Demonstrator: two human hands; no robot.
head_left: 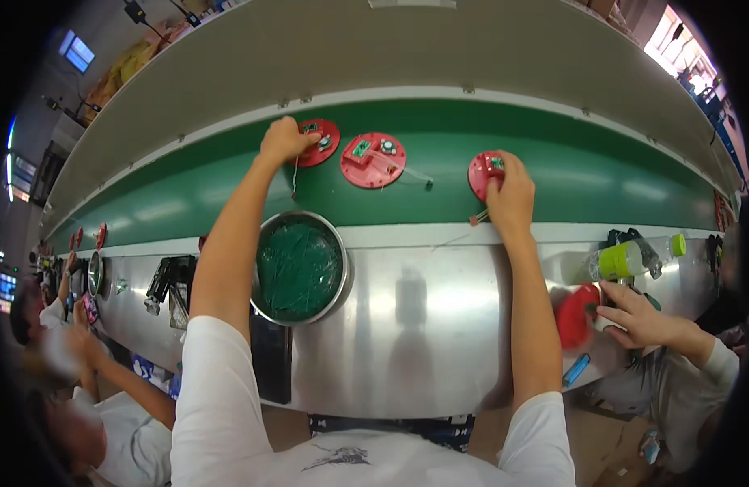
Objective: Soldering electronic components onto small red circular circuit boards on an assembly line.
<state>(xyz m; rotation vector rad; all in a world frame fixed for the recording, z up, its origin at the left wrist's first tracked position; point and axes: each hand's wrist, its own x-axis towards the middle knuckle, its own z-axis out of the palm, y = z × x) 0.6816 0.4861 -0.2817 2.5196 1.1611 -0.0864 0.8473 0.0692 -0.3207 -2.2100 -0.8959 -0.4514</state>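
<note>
Head view: nearest, a metal bowl (301, 269) of green parts sits on the steel desk (423, 325) between the person's arms, within easy reach. Beyond it on the green belt (602, 174), the right hand (511, 193) has its fingers closed on a red disc (483, 172); the left hand (284, 140) grips another red disc (321, 143). A third disc (373, 160) lies between, untouched.

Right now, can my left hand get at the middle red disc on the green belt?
Probably yes. The left hand rests on the red disc right beside the middle red disc, and only bare green belt lies between them. The right hand is busy farther right.
</note>
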